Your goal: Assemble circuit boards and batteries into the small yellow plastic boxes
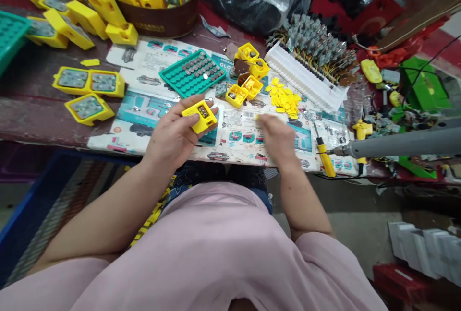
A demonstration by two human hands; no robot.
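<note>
My left hand [173, 131] holds a yellow plastic case [200, 116], its open slot showing a stack of button cells. To the right, my right hand [276, 137] is smeared by motion with its fingers pinched. A bit of yellow shows at its fingertips, seemingly a small yellow cover [257, 117]. Beyond that hand lies a heap of similar yellow covers [284, 99]. A green tray [173, 77] with rows of button cells sits just past my left hand. Small yellow boxes [248, 91] with metal parts inside stand beside the tray.
Yellow cases with grey insides [88, 82] lie at the left, near a round brown tin [158, 18] full of yellow parts. A white rack [306, 78] carries wired pieces. On the right are a yellow-handled screwdriver [325, 157] and a grey power driver [403, 147].
</note>
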